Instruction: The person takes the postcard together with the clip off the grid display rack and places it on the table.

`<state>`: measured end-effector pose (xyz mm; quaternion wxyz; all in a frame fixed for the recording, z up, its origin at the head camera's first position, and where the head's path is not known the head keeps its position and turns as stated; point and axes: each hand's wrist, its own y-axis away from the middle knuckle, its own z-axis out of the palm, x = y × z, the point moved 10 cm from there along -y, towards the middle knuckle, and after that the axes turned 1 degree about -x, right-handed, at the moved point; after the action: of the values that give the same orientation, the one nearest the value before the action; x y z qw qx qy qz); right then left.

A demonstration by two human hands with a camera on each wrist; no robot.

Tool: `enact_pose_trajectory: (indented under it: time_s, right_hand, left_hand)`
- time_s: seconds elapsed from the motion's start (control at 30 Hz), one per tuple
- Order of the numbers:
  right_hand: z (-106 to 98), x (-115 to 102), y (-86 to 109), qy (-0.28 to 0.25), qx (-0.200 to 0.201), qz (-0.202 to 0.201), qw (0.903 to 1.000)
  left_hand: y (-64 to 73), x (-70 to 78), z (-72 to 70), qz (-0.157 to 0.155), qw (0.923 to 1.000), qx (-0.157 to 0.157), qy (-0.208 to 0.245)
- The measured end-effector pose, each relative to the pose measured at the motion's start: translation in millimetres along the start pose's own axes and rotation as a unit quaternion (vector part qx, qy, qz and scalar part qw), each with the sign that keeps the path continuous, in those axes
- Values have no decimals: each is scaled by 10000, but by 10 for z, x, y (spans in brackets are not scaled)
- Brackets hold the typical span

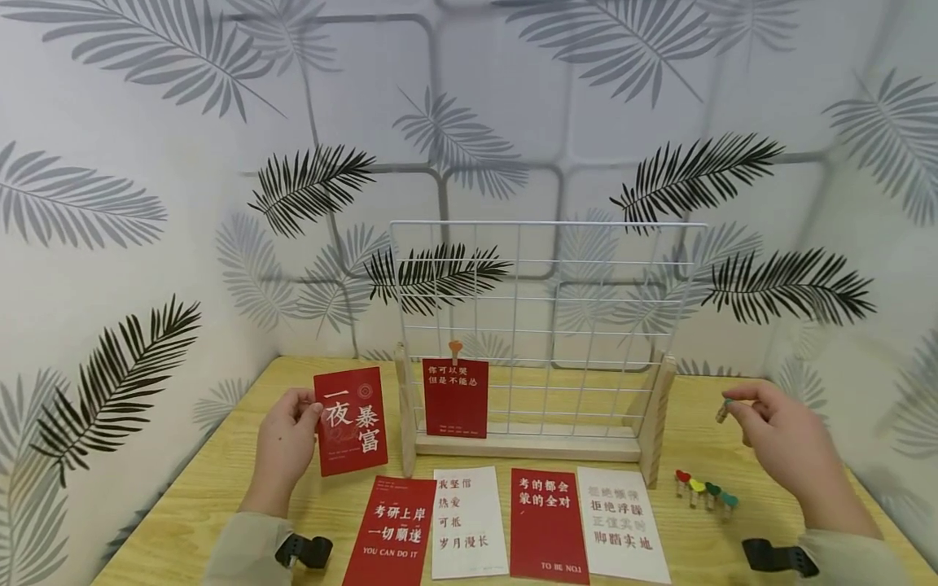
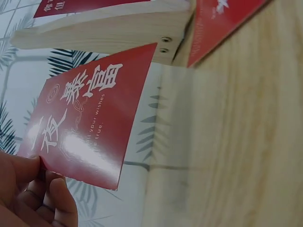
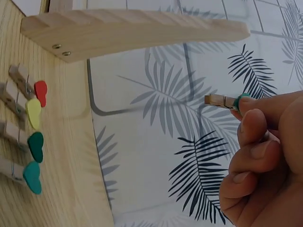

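Note:
My left hand (image 1: 286, 439) pinches a red card (image 1: 352, 423) with white characters by its left edge, held up left of the rack. In the left wrist view the thumb lies on the front of that card (image 2: 90, 123). My right hand (image 1: 780, 439), right of the rack, pinches a small wooden clothespin (image 1: 722, 410) with a teal end; its wooden tip (image 3: 215, 100) points away from the fingers. Between the hands stands a white wire grid rack (image 1: 550, 325) on a wooden base. Another red card (image 1: 456, 403) hangs on it from a clothespin with an orange heart (image 1: 455, 348).
Two red cards (image 1: 392, 529) (image 1: 548, 529) and two white cards (image 1: 469, 529) (image 1: 623, 521) lie in front of the rack. Several heart clothespins (image 1: 709, 494) lie in a row at the right on the wooden table (image 1: 242, 407). Leaf-patterned wall covering (image 1: 513, 98) rises behind.

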<state>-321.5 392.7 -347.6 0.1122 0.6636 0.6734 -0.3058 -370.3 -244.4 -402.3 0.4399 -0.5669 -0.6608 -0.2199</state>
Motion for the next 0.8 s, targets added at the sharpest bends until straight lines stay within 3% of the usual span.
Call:
enact_pose_trajectory:
  time_s: [0.17,0.4,0.63,0.8]
  right_hand:
    - [80,228,-18,35,-565,205,9982]
    - [248,550,-25,-81,-1303,449,9904]
    - [411,806,-10,-419,-2098,865,9730]
    - [524,977,35,-791,-2412,1071,9613]
  left_hand:
    - [-30,-100,120,-119,9996,-224,95]
    - [-33,-125,277,-169,9985,-467,223]
    - [-29,-131,326,-237,9978,-546,287]
    - [-46,-125,344,-235,9975,-579,315]
